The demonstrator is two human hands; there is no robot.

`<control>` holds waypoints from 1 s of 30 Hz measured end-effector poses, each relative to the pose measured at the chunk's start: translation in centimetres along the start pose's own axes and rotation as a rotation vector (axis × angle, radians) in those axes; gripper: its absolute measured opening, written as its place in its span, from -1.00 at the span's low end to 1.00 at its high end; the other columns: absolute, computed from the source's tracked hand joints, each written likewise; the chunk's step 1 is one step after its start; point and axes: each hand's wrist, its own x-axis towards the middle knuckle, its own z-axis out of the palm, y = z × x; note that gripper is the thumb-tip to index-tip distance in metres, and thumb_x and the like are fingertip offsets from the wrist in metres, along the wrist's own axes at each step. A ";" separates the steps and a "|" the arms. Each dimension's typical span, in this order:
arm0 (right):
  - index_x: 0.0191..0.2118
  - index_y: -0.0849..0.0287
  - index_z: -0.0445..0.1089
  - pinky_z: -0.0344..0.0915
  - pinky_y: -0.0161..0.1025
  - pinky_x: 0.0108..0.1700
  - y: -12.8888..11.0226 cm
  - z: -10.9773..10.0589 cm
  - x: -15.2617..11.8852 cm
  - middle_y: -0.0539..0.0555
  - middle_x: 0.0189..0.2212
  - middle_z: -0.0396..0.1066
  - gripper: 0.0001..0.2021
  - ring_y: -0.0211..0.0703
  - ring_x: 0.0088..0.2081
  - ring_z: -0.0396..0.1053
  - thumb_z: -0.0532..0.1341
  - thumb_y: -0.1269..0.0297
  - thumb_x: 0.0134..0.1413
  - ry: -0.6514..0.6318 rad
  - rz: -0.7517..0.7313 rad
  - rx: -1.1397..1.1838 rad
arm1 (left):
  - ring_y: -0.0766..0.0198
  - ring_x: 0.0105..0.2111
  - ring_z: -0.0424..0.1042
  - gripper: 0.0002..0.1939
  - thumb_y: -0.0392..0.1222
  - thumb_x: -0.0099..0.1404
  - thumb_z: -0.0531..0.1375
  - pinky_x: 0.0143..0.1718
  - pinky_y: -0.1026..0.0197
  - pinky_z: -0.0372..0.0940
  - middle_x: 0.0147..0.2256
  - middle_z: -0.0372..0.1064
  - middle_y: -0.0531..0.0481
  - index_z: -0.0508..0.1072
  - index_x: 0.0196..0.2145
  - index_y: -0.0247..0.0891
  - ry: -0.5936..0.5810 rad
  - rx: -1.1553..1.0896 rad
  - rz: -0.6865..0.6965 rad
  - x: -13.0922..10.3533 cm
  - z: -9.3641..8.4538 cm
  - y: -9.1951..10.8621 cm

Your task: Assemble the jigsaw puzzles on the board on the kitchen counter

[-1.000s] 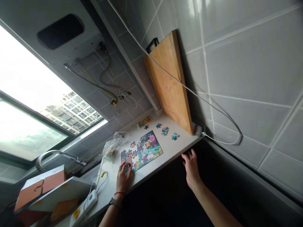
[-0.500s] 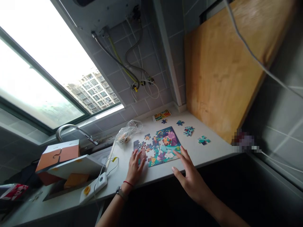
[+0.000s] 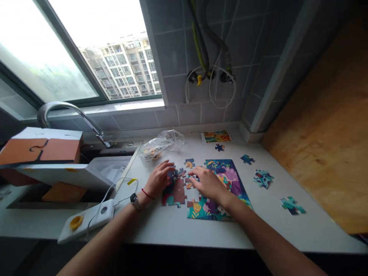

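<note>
A partly joined jigsaw puzzle [image 3: 233, 188] with dark blue, purple and teal animal pictures lies on the white counter. At its left is a smaller joined section [image 3: 176, 193] in dusky red and blue. My left hand [image 3: 158, 179] rests at that section's upper left edge, fingers stretched and slightly bent. My right hand [image 3: 209, 183] reaches across the main part, its thumb and fingers a little apart over pieces in the gap between the two sections. Whether its fingertips touch a piece cannot be seen. A loose puzzle piece [image 3: 189, 163] lies just above the gap.
A clear plastic bag [image 3: 163, 145] of pieces stands behind my left hand. Several loose pieces, including a teal one [image 3: 292, 205], lie at right, near a picture card [image 3: 216, 136]. A power strip [image 3: 86, 220], sink with tap [image 3: 77, 111] and orange box [image 3: 43, 149] are at left.
My right hand has moved left from the puzzle's right edge to the gap between the sections. My left hand has shifted to its section's upper edge. The view has levelled and come closer.
</note>
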 end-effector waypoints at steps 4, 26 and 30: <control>0.01 0.11 0.60 0.39 0.04 0.21 0.7 2.7 0.9 0.15 0.02 0.58 -0.68 0.05 0.11 0.45 0.16 0.49 0.30 0.076 -0.048 -0.033 | 0.07 0.21 0.41 -0.50 -0.60 0.23 -0.01 0.24 -0.09 0.38 0.08 0.52 -0.12 0.53 -0.05 -0.22 0.156 -0.066 -0.080 -0.6 -0.3 -1.0; 0.22 0.02 0.51 0.13 0.33 0.43 1.8 4.2 -0.3 0.13 0.24 0.46 -0.63 0.21 0.40 0.17 0.13 0.19 0.43 -0.054 -0.029 -0.156 | 0.01 0.40 0.23 -0.60 -0.40 0.42 0.18 0.38 -0.13 0.26 0.28 0.40 -0.09 0.58 0.12 -0.10 -0.061 -0.270 -0.025 -1.7 -0.1 -3.9; 0.21 0.01 0.52 0.14 0.32 0.42 1.6 4.2 -0.3 0.13 0.22 0.47 -0.64 0.20 0.37 0.23 0.15 0.18 0.42 -0.056 -0.039 -0.133 | -0.04 0.39 0.24 -0.66 -0.28 0.41 0.28 0.36 -0.18 0.28 0.30 0.38 -0.13 0.60 0.11 -0.11 -0.059 -0.261 -0.044 -1.7 -0.6 -4.2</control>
